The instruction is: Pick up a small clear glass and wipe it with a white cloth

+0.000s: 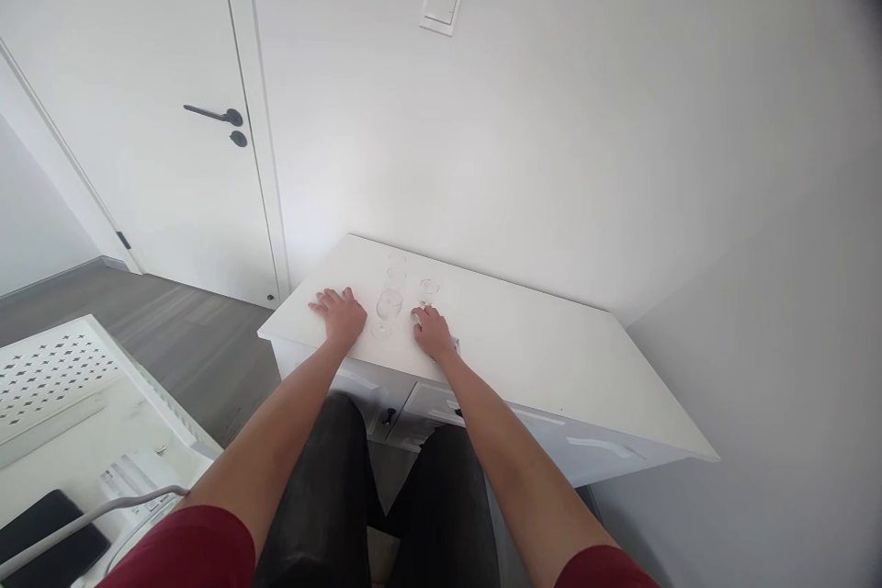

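My left hand (pixel 343 317) lies flat on the white cabinet top (pixel 544 340), fingers spread, holding nothing. Just right of it a clear stemmed wine glass (pixel 390 303) stands upright. Behind that one is another clear glass (pixel 396 274), faint against the white surface. My right hand (pixel 432 333) is closed, its fingers curled over a clear glass that the hand mostly hides. Beyond its fingertips stands a further stemmed glass (pixel 428 287). A small piece of something shiny (pixel 456 346) shows beside my right wrist; I cannot make out what it belongs to.
Drawers with dark knobs (pixel 389 416) front the cabinet, close to my knees. At lower left a white perforated rack (pixel 55 367) holds a dark flat object (pixel 51 537) and a pale cable (pixel 103 507). A door (pixel 152 110) and a wall switch (pixel 441 5) are behind.
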`<state>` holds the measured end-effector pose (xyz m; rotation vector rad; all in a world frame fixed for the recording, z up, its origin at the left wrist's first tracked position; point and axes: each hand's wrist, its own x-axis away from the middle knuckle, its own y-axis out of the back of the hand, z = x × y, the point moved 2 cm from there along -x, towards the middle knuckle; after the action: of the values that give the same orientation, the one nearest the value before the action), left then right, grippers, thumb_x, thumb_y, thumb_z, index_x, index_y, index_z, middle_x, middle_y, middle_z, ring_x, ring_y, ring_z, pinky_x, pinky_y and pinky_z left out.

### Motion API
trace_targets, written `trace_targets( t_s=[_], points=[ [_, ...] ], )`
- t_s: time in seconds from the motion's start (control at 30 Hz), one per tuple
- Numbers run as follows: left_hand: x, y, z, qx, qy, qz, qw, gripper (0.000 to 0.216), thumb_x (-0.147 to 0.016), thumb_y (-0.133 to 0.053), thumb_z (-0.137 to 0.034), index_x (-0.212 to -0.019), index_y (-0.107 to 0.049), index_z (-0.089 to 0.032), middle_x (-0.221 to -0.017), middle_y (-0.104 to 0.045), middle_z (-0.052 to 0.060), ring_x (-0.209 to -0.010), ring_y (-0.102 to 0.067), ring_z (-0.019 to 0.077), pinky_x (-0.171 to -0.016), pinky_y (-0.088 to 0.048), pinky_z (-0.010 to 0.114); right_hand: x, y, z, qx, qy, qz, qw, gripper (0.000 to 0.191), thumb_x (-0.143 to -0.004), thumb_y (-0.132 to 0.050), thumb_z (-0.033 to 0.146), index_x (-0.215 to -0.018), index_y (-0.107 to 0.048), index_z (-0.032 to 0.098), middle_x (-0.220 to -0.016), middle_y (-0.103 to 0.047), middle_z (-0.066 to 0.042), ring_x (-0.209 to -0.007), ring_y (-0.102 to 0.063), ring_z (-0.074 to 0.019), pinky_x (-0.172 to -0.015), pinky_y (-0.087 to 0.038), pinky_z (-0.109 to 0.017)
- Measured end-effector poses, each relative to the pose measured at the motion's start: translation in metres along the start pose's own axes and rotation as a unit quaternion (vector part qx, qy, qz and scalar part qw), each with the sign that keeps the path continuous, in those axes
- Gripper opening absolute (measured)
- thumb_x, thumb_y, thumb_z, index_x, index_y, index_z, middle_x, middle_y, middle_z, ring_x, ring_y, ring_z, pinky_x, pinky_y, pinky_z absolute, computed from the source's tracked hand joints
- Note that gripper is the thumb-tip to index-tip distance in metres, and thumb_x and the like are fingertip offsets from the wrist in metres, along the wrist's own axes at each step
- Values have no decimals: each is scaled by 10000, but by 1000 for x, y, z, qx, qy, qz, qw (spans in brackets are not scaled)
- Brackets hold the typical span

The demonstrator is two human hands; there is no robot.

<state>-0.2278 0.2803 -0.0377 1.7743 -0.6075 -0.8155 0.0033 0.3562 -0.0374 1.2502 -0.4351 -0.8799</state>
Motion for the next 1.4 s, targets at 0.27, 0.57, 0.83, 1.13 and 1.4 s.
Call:
trace_targets(
  t_s=[0.27, 0.57, 0.83, 1.13, 1.4],
  points=[
    [-1, -4, 0, 0, 5, -5, 1000, 494, -1034, -299, -229, -1400, -572, -40, -1612, -398, 397, -1556, -297, 565, -1176, -206, 812, -2, -7, -5, 10, -13, -23, 1000, 317, -1019, -432, 252, -1267, -627, 224, -1240, -594, -110, -956, -578, -207, -829, -414, -322],
    [10, 4, 8, 49, -19, -5, 999, 511, -1031, -343, -205, -1418, -585, 25, -1627, -401, 391, -1572, -294, 545, -1241, -182, 743, 4, -6, 3, 26, -38, -31, 998, 362, -1031, -444, 253, -1362, -589, 233, -1337, -596, -125, -1150, -572, -244, -868, -400, -335],
    [80, 16, 31, 170, -56, -31, 983, 481, -987, -388, -156, -1380, -625, -12, -1587, -527, 295, -1539, -418, 414, -1298, -244, 600, 36, -4, 7, 50, -103, -44, 992, 287, -1066, -395, 251, -1227, -627, 202, -1175, -675, -130, -1059, -597, -262, -826, -399, -329],
    [132, 46, -16, 429, -88, 18, 899, 258, -1007, -351, -293, -1028, -596, -216, -993, -697, 122, -921, -659, 282, -920, -537, 457, 37, -5, 7, 56, -122, -68, 989, 403, -1069, -417, 256, -1437, -559, 174, -1463, -568, -232, -1176, -640, -306, -875, -456, -372],
    [160, 48, -74, 602, -66, 240, 759, 352, -905, -412, -503, -1048, -569, -222, -683, -614, -12, -508, -562, 155, -458, -403, 250, 60, 3, -5, 14, -116, -100, 988, 285, -1076, -401, 201, -1122, -682, 202, -1150, -700, -114, -997, -659, -228, -759, -415, -292]
  ],
)
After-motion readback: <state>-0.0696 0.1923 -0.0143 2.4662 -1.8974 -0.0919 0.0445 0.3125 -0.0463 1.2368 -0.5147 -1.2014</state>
